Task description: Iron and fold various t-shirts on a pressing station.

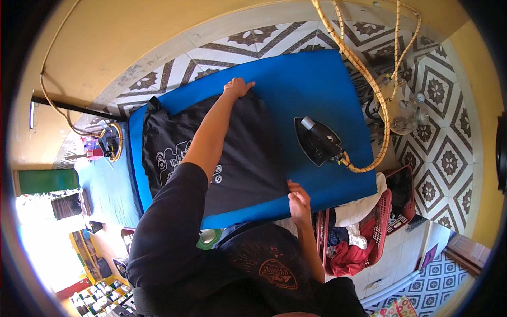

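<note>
A black T-shirt (245, 146) with a white print lies spread on a blue padded ironing table (317, 79). At the shirt's far right corner, my left hand (237, 87) grips the edge, its thumb pointing right. My right hand (300, 200) pinches the near corner of the same edge between thumb and fingers. The shirt's edge runs taut between both hands. To the right, a black steam iron (318, 142) rests on the blue cover with its pointed end away from me. A yellow braided hose (382, 134) is attached to its rear.
Red plastic baskets (382, 230) of clothes stand at the near right. A boiler-like vessel with gauges (402, 115) is on the patterned floor, linked to hanging hoses. On the left, a second padded table (107, 186) carries another iron (109, 146). A yellow wall (138, 35) runs behind.
</note>
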Available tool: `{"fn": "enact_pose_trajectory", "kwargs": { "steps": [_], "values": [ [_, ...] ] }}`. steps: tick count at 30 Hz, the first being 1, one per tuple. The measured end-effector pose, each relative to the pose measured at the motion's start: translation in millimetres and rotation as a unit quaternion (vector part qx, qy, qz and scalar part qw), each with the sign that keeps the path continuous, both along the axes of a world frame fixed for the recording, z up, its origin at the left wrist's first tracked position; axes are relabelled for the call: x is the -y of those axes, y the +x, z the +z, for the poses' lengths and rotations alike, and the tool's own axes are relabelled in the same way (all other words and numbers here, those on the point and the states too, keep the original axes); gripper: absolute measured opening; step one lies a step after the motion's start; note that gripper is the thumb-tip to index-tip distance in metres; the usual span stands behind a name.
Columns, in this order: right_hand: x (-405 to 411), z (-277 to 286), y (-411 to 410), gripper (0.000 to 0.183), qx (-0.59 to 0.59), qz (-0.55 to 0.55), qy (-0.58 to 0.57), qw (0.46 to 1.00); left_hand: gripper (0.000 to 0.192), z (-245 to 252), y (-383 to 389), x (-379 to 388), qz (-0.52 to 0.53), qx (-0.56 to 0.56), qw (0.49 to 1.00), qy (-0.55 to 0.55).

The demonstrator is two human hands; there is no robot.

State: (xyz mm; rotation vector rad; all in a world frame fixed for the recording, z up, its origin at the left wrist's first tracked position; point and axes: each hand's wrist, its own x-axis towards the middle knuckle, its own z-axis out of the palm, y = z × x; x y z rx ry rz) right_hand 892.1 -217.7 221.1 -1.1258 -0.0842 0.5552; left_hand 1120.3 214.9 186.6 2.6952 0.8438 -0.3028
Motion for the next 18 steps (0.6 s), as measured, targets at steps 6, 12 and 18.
{"fn": "enact_pose_trajectory", "kwargs": {
  "steps": [6,12,18],
  "values": [
    [19.9,11.3,16.4,0.008,0.156,0.082,-0.168,0.970,0.038,6.9,57.6,-47.3,-0.123,-0.275,0.949,-0.095],
    [46.1,-13.8,3.0,0.013,0.176,0.038,-0.355,0.917,0.033,35.5,101.7,-25.3,-0.445,-0.243,0.855,0.103],
    [47.4,-46.3,-6.3,0.018,0.142,0.001,-0.413,0.899,0.021,-4.4,77.9,-15.2,-0.168,-0.194,0.965,0.058]
  ]
}}
